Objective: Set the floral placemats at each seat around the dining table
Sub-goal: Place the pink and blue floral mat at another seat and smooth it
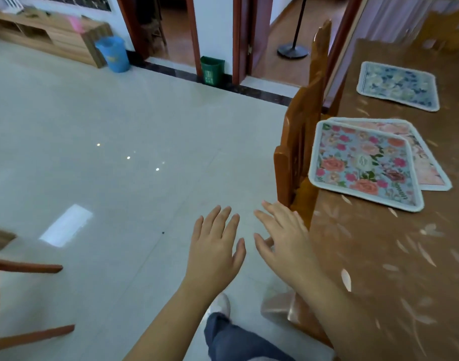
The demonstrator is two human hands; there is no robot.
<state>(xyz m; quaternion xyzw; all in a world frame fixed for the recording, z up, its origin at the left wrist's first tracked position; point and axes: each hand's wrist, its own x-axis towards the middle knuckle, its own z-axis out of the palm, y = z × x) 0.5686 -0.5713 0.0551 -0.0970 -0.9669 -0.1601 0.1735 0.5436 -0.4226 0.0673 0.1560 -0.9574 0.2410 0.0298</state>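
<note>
- Down low, nearest the lens, a jeans leg [231, 337] and a pale shoe [220, 304] stand on the tiled floor just off the dining table's [379, 256] near corner.
- Both hands are out front, palms down, holding nothing. The left hand [218, 246] hovers over the floor, clear of the table, fingers straight and spread.
- The right hand [283, 238] is flat and spread too, right at the table's edge, just beside the wooden chair [298, 142] pushed in on that side. I cannot tell whether it touches the chair.
- On the table, by the edge behind that chair, a rose-print placemat [361, 165] lies partly over a pink placemat [426, 168], so two mats share one seat.
- Further up the table a blue placemat [399, 86] lies alone and flat.
- My read: that far seat looks set, and the stacked pair needs splitting between seats.
- Handling: they look thin, light and soft, with a stitched border. They will likely flop if lifted by one corner, and may slide on the glossy table cover.
- Best hold, I'd say: pinch the rose-print one at its bound edge nearest the table's rim, or take two opposite edges, and lift it clear so the pink one is not dragged along.
</note>
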